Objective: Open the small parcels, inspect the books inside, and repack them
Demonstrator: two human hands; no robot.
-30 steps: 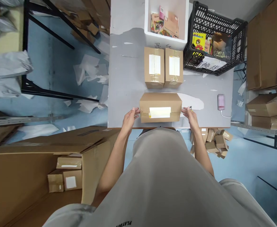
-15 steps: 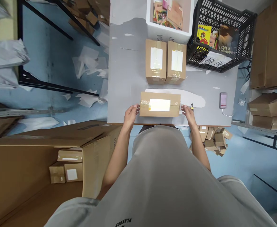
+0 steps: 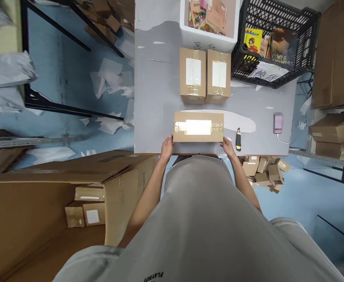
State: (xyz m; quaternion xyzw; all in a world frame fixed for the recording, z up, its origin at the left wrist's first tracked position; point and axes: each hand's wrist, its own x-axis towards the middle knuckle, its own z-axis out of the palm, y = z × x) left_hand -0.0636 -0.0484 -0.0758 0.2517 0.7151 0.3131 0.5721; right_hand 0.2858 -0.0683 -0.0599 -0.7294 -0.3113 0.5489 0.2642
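Note:
A taped cardboard box (image 3: 179,137) with a white label on top lies crosswise near the front edge of the grey table. At its lower left corner my left hand (image 3: 166,147) grips the end, fingers partly hidden by the box. My right hand (image 3: 227,146) holds the opposite end at the lower right corner, its fingertips also partly hidden. Just right of that hand a yellow and black utility knife (image 3: 238,141) lies on the table. Beneath and behind the box is a long white paper-like patch (image 3: 239,121).
Two upright taped boxes (image 3: 192,92) stand side by side farther back. Behind them are a white foam bin (image 3: 209,39) and a black crate (image 3: 236,66) holding books. A phone (image 3: 277,123) with a cable lies right. A large open carton (image 3: 131,196) stands at lower left.
Both hands have moved inward and slightly toward me, closing on the box's ends. The box has shifted slightly away from me. The utility knife, mostly covered before, now shows fully.

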